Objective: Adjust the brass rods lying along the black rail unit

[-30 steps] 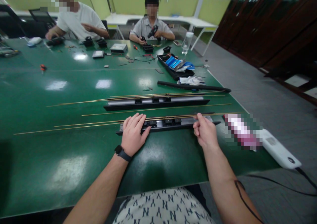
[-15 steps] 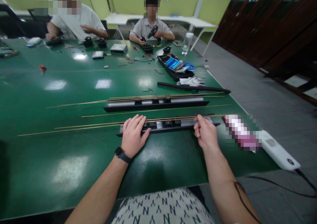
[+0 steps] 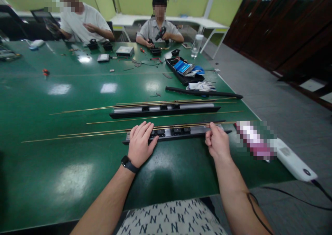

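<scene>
A long dark metal channel [image 3: 168,138] with a silvery inside and several black blocks [image 3: 177,130] lies before me. My left hand [image 3: 141,138] rests across its left part, palm down, fingers stretched and thumb apart. Thin brass-coloured rods [image 3: 90,134] run along the channel and pass under those fingers, reaching far out to the left. At the channel's right end my right hand [image 3: 216,138] is closed, thumb and forefinger pinching a thin brass rod. Behind lies a single loose rod [image 3: 166,117], then a second dark channel [image 3: 166,112] with more rods over it.
A black foam-like tube [image 3: 202,91], white gloves [image 3: 201,86] and a black tray [image 3: 185,78] of blue packets lie farther back. At right are a pink-and-white item [image 3: 254,139] and a white device [image 3: 294,159] with a cable. Two people [image 3: 159,32] sit across the green table.
My hands keep nearly the same pose on the channel and rod; the view has shifted slightly. The person at far left has raised a dark object off the table.
</scene>
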